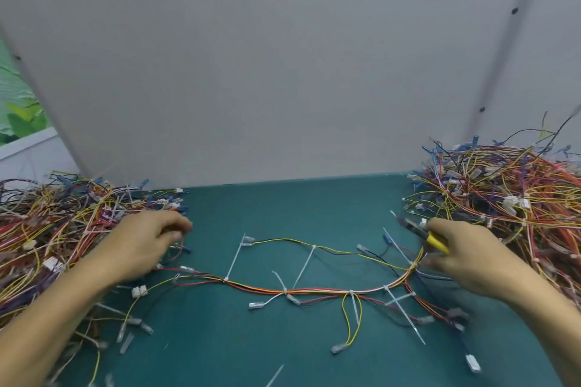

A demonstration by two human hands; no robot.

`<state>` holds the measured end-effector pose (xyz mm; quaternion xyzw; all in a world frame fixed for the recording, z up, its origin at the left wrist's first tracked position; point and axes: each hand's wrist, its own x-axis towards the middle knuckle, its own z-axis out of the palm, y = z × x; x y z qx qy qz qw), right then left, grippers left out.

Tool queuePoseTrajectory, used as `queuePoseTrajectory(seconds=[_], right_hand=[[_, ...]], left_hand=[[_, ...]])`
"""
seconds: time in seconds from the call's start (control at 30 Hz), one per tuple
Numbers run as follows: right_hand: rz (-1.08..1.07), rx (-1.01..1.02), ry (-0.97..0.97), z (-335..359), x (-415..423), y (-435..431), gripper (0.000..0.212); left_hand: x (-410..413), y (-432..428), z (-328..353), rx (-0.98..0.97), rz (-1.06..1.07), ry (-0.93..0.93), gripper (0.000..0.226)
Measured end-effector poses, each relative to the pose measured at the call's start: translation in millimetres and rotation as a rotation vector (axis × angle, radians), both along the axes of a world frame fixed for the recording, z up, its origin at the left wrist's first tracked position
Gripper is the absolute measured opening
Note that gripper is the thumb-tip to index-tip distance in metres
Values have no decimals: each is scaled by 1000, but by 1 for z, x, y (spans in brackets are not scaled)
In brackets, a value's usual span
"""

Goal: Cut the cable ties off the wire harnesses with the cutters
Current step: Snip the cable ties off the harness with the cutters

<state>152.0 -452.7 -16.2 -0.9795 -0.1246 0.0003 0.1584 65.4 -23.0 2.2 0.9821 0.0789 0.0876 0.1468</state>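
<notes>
Harness (314,291) stretched flat on counter (283,214) so ties show, I reckon. My right hand (465,258) wraps cutters (418,229) at its right end. Left hand (144,245) curled at left end, can't tell if holding anything.

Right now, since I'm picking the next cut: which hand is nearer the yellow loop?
Right. The right hand, holding the cutters, is above and right of the loop; the left hand is farther off, at the left wire pile.

Harness (314,291) across the mat (239,342) — between left heap (47,229) and right heap (503,192), panel (283,72) behind.
</notes>
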Motion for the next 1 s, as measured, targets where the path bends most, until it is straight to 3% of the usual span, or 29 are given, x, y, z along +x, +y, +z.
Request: queuePoseTrajectory(seconds=[0.1,0.17,0.27,0.37,0.6,0.63,0.7,0.8,0.9,1.0], right_hand=[[191,47,-59,-13,-6,17,16],[240,33,-76,-27,-6,29,12],[211,-87,-86,-43,-4,37,6],[130,-84,-91,-48,-3,35,4],[81,-30,-1,-43,-6,31,12],[75,-26,12,-41,-7,31,14],[52,-21,45,-35,-8,30,15],[37,-26,122,-25,-11,29,8],[36,-16,189,-20,-14,29,4],[38,-12,199,-19,-15,29,7]], left_hand=[[-18,-2,-19,148,30,152,49],[-26,-7,-37,305,33,185,51],[-31,-18,-58,446,36,230,49],[-22,-23,-66,437,47,266,57],[15,-25,-36,568,-165,327,22],[20,-27,-24,617,-217,287,19],[30,-34,1,675,-420,7,15],[41,-55,24,617,-644,-352,12],[49,-73,-2,617,-694,-371,13],[46,-75,-43,589,-486,-297,50]])
